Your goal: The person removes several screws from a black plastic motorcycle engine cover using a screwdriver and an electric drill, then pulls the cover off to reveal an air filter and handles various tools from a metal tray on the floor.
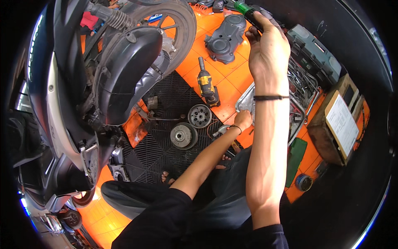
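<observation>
My right hand (268, 52) is raised at the upper right, its fingers wrapped round a green-and-black screwdriver handle (243, 8); no shaft shows. Lower down, my left hand (243, 120) is curled at the near edge of a silver metal tray (246, 99). What its fingers hold, if anything, is hidden. Left of that hand, a round drum with holes (200, 116) and a clutch pulley (183, 136) lie on the black ribbed mat (161, 97). A yellow-and-black impact wrench (207, 88) rests on the orange tiles beyond them.
A scooter (128, 79) with its rear wheel (188, 25) fills the left side. Beyond the wrench lies a dark engine cover (226, 39). To the right are several wrenches (299, 93), a grey tool case (315, 52), a wooden box (325, 133) with a clipboard, and a round tin (304, 182).
</observation>
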A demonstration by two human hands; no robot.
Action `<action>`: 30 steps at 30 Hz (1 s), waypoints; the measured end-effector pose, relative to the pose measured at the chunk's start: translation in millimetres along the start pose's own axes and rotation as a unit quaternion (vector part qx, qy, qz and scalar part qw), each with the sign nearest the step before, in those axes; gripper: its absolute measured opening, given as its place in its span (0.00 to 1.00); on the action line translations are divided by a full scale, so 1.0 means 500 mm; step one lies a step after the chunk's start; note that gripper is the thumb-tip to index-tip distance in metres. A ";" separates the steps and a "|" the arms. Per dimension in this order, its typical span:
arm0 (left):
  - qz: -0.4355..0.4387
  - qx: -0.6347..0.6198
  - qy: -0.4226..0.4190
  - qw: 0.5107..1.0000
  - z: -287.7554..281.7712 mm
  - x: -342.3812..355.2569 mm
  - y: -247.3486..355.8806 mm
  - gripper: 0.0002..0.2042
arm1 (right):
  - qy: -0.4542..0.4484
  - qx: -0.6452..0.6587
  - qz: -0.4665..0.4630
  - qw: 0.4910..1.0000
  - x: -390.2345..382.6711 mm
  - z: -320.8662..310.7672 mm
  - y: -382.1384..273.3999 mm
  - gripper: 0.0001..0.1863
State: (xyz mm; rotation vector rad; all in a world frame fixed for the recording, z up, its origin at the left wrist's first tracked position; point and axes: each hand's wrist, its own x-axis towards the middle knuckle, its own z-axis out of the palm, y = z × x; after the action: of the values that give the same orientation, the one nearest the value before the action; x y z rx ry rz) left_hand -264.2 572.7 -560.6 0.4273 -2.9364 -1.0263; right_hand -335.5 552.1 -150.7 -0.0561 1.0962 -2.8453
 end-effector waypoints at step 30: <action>-0.086 -0.561 0.186 0.802 -0.824 -0.034 -0.232 0.08 | -0.213 -0.486 0.152 0.834 -0.116 0.031 0.443 0.17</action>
State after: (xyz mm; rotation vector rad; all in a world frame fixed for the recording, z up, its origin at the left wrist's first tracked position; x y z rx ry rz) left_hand -181.1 238.1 -306.1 0.6897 -1.5320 -2.1034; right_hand -260.8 384.2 -288.1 -0.4950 2.0309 -1.6141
